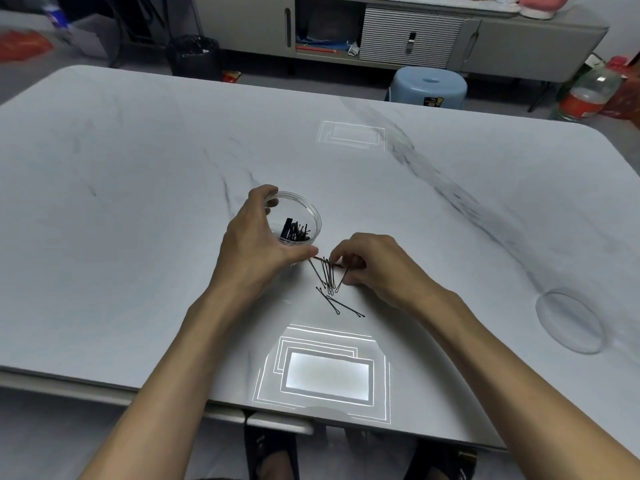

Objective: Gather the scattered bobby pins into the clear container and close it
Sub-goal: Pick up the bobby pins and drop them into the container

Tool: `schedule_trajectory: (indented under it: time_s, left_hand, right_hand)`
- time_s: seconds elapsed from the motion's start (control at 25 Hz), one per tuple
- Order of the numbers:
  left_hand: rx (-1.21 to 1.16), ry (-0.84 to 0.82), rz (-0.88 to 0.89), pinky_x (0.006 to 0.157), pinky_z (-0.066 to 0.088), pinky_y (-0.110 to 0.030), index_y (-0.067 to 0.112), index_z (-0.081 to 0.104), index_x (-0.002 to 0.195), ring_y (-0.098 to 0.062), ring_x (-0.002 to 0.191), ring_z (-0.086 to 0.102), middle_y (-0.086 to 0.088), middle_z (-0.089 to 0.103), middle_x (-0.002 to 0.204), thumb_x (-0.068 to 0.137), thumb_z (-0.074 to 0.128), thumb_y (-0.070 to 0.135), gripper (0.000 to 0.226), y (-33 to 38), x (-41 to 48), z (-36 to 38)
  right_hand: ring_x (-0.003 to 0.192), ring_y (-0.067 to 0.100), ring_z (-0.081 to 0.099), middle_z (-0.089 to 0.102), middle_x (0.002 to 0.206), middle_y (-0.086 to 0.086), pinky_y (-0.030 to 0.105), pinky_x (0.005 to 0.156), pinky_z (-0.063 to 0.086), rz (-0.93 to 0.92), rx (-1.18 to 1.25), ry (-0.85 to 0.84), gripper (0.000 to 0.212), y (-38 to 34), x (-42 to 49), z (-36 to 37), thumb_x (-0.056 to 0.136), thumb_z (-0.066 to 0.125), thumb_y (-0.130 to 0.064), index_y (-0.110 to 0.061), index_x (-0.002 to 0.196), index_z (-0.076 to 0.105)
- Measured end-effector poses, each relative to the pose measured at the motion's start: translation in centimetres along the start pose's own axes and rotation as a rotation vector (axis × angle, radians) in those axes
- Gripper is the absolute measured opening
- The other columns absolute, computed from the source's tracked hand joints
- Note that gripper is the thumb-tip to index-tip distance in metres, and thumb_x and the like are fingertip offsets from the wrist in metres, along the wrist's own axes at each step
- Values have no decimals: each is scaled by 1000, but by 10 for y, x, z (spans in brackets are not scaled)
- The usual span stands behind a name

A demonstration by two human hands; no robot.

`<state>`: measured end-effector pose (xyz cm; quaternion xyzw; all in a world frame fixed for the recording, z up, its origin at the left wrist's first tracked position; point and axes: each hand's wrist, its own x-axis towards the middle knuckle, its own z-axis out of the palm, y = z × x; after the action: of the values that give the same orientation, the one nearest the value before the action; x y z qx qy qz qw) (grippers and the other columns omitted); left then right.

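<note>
A round clear container (309, 213) stands on the white marble table (138, 188) with several black bobby pins inside it. My left hand (258, 244) grips the container from its left, thumb at the near rim and fingers over the far rim. Just to the right, my right hand (372, 263) pinches a small bunch of bobby pins (328, 275) lying on the table. Two more loose pins (341, 304) lie crossed a little nearer to me. The clear lid (569, 320) lies flat at the table's right side.
A blue plastic stool (429, 86) stands beyond the far table edge, in front of a grey cabinet (408, 32). A black bin (194, 55) and a large jar (588, 91) sit on the floor. Bright lamp reflections show on the tabletop near me.
</note>
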<state>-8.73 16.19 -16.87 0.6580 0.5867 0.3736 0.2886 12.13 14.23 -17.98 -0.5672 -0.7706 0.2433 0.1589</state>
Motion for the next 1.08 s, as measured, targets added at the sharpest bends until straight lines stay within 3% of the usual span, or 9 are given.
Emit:
schedule_trajectory:
  time_s: [0.16,0.4,0.52,0.68,0.8,0.92,1.08]
  left_hand:
    - [5,-2,0,85,36,-21,27,41,136,-6,116,50,8,56,128,52,91,37,98,-2,0,0]
    - [-5,-10,-3,85,36,-22,30,40,135,-6,116,50,10,56,128,51,91,40,99,-3,1,1]
    - [-5,-14,-6,85,36,-22,31,39,135,-5,117,50,11,55,128,50,91,41,100,-3,1,2]
    - [1,-83,26,82,35,-13,33,39,134,-2,116,49,13,55,125,47,90,46,102,1,-2,3]
    - [-23,-171,52,82,34,-6,35,40,132,0,115,50,14,55,125,43,86,53,102,6,-4,4]
    - [-13,-196,66,81,34,-4,35,40,131,1,114,50,14,56,126,45,87,50,99,6,-5,4]
    - [9,-93,27,80,33,-6,33,40,133,0,113,50,14,56,123,47,91,44,100,0,-3,0]
  right_hand:
    - [75,2,48,60,89,-10,24,68,41,-87,-106,-22,19,-3,4,5,77,75,-8,-24,86,72]
    - [89,20,48,56,92,-3,34,71,43,-156,-412,-5,14,7,-5,4,87,58,-6,-19,85,61]
    - [83,22,51,57,85,-2,36,71,42,-49,-213,130,13,9,-10,-4,91,53,-9,-19,84,55]
    - [63,5,52,64,72,-12,25,64,42,54,182,437,9,-10,-1,-25,87,65,-17,-25,82,66]
    - [58,-3,53,66,70,-18,14,59,38,-2,224,396,5,-35,4,-24,82,73,-21,-26,82,74]
    - [58,-3,58,67,70,-16,7,61,41,-31,346,366,10,-44,7,-16,82,72,-10,-18,88,75]
    - [54,3,61,66,65,-8,17,62,48,149,378,552,15,-27,13,-14,86,62,-6,-17,87,73]
